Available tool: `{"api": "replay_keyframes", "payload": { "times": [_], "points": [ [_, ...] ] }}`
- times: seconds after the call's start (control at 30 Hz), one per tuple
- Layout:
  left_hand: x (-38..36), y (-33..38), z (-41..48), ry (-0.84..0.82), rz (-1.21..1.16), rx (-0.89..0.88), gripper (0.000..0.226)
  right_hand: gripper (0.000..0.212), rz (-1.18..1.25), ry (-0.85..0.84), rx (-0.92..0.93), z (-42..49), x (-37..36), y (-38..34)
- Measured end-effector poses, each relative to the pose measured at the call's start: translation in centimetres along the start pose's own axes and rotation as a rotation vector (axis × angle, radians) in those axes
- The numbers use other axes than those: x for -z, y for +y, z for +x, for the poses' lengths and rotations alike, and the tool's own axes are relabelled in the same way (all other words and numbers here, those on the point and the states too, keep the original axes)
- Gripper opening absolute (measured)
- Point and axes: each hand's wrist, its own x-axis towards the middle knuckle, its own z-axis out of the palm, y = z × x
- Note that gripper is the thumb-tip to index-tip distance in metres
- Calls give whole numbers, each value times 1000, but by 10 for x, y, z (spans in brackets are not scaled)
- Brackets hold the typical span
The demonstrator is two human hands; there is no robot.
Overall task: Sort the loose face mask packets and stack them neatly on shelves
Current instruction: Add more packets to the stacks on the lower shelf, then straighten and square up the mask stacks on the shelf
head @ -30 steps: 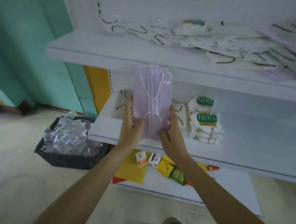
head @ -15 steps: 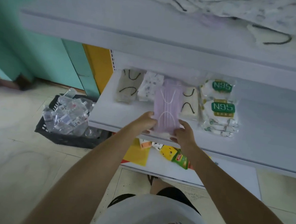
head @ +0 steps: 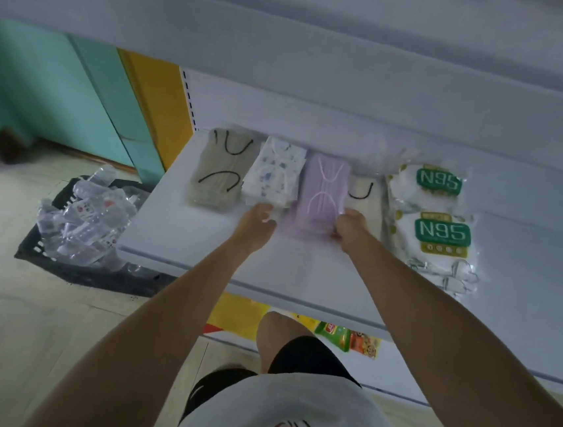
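At mid-frame the left hand (head: 258, 217) and right hand (head: 350, 224) grip the near corners of the purple packet (head: 323, 188), fingers curled on its wrap. It lies flat on the shelf (head: 198, 239), between a patterned packet (head: 273, 174) on its left and a cream packet (head: 366, 195) on its right, with N95 packs (head: 436, 211) further right.

"N95" in white on green on the near white packet (head: 441, 256) just right of the right hand (head: 349, 225), "N95" again on the far white packet (head: 409, 191) behind it, red letters on the white shirt (head: 254, 413) below that hand, too cut off to read
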Motion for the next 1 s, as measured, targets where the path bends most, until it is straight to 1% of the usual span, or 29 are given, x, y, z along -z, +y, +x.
{"api": "replay_keyframes", "payload": {
  "times": [0.17, 0.27, 0.4, 0.53, 0.63, 0.73, 0.83, 0.9, 0.93, 1.0],
  "points": [
    [33, -7, -26, -7, 28, 59, 44, 40, -255, 116, 113, -27, 8, -3],
    [44, -4, -52, -38, 129, 30, 44, 50, -367, 42, 188, -68, 20, 6],
    [52, 12, -94, -106, 395, -187, 44, 56, -457, -99, 388, -135, 42, 21],
    [60, 48, -130, -155, 573, -395, 43, 53, -578, -171, 614, -189, 73, 26],
    [69, 80, -159, -168, 727, -588, 40, 48, -678, -165, 852, -219, 97, 14],
    [75, 114, -194, -112, 836, -809, 37, 42, -714, -102, 1145, -250, 118, -11],
    [81, 157, -225, -6, 833, -1012, 31, 35, -673, -52, 1438, -277, 138, -42],
    [85, 189, -244, 38, 715, -1161, 28, 30, -637, -4, 1591, -291, 154, -64],
    [87, 206, -251, 60, 658, -1213, 28, 28, -620, 27, 1644, -297, 162, -74],
    [88, 238, -257, 129, 607, -1245, 30, 29, -589, 91, 1711, -303, 180, -96]
  ]
}}
